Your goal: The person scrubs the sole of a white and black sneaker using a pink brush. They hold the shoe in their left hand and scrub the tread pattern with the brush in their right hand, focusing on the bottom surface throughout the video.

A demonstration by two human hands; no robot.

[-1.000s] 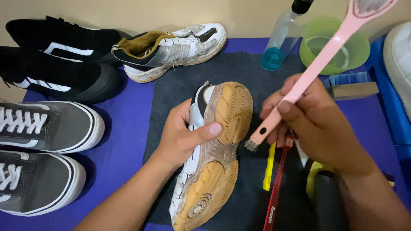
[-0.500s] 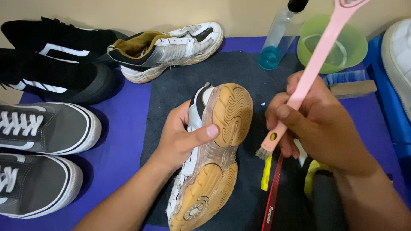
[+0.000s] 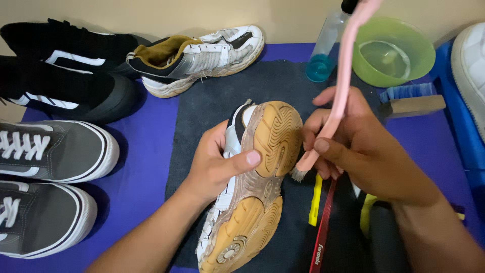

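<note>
At the far edge of the mat I see a clear spray bottle (image 3: 327,46) with blue liquid at its base, just beside a green bowl (image 3: 394,51) of water; a blue-bristled wooden brush (image 3: 411,100) lies near them. The shoe (image 3: 251,177) lies sole-up on the dark towel (image 3: 212,96) at centre — tan gum tread, grimy white upper. My left hand (image 3: 214,164) grips it, fingers wrapped round the upper, thumb pressed flat on the sole. My right hand (image 3: 364,151) has its fingers curled tight around a pink brush (image 3: 339,91) — bristles at the sole's edge.
</note>
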